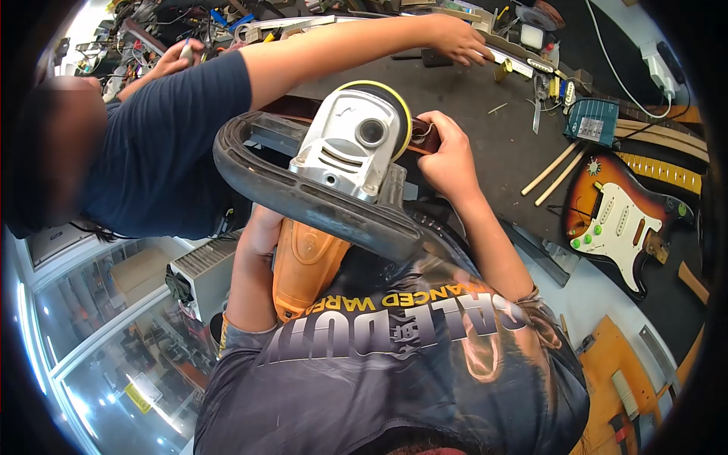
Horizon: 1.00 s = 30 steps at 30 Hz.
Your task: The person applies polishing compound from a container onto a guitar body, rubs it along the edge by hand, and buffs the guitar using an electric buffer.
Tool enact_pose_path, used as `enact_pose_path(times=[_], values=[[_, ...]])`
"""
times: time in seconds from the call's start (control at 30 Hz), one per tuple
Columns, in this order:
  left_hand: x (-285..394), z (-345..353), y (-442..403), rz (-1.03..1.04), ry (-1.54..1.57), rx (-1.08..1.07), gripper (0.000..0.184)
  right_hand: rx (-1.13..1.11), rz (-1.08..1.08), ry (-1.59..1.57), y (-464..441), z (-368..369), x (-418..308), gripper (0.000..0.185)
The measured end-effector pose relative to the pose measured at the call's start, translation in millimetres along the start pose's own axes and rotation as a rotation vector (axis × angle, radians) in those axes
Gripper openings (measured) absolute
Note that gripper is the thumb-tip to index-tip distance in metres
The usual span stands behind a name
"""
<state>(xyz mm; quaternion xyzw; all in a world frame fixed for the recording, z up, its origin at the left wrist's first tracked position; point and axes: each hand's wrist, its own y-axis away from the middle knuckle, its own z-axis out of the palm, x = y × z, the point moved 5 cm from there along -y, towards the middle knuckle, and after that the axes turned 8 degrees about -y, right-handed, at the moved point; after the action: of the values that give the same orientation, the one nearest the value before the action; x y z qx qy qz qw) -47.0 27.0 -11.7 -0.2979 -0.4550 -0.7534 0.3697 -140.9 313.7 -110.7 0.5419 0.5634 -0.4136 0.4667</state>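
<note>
Workbench (516, 144): broad dark top, crowded along its far edge and toward its right end.
Glass panes (114, 364): to the workbench's left on its near side, well apart, in a pale frame (53, 371); blurred clutter and bright reflections show in them.
Louvred box (205, 273): pale, slatted, between the workbench and the panes.
Wall (633, 26): whitish, beyond the workbench's right end.
Pale surface (588, 303): near side of the workbench, rightward; floor or furniture, unclear.
Light: white strip (25, 326) far left of the workbench; glare past its far left corner.
</note>
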Motion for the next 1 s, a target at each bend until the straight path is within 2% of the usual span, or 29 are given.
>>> enact_pose_path(times=[0.37, 0.6, 0.7, 0.73, 0.83, 0.9, 1.0], values=[[-12, -27, 2, 0.035, 0.145, 0.004, 0.082, 0.007, -0.038, 0.005, 3, 1, 1, 0.051], [-7, -12, 2, 0.042, 0.019, 0.048, 0.077, 0.005, -0.031, 0.004, 9, 3, -2, 0.047], [13, 14, 10, -0.041, -0.265, 0.144, 0.090, -0.003, -0.023, -0.015, 12, 4, -2, 0.045], [15, 24, 10, -0.041, -0.369, 0.119, 0.094, -0.002, -0.011, -0.029, 10, 4, -2, 0.045], [15, 29, 12, -0.028, -0.340, 0.109, 0.101, 0.014, -0.040, -0.040, -3, 0, 0, 0.043], [10, 13, 20, -0.002, -0.330, 0.132, 0.099, -0.001, -0.006, -0.045, -8, -4, -1, 0.043], [-20, -45, 33, 0.058, -0.186, 0.222, 0.094, 0.002, -0.051, -0.023, -9, -5, 1, 0.045]])
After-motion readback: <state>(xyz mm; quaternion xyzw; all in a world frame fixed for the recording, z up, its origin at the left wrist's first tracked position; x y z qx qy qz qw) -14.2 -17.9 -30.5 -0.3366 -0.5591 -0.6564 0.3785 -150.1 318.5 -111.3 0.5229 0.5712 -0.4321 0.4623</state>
